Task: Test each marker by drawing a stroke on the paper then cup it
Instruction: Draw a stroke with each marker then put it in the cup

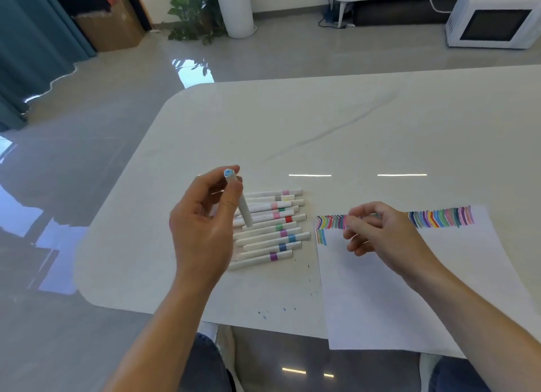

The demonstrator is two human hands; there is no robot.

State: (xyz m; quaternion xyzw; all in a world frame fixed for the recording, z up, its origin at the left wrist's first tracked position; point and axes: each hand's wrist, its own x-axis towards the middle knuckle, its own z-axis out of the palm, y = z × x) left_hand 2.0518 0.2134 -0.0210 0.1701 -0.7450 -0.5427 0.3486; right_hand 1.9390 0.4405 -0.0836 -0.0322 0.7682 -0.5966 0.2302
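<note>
My left hand [202,224] is raised above the table and grips a white marker [243,208] with a light-blue end pointing up. Just right of it, several white markers [272,230] with coloured bands lie side by side in a row. A white sheet of paper [409,289] lies at the right, with a row of coloured strokes [439,218] along its top edge and a few more strokes at its left. My right hand [383,236] hovers over the paper's top left, its fingers loosely curled, with nothing visible in them.
The white marble table [292,128] has small ink spots [263,314] near its front edge. The paper overhangs that edge. On the floor beyond stand a microwave [494,16], a potted plant [193,13] and a cardboard box [108,28].
</note>
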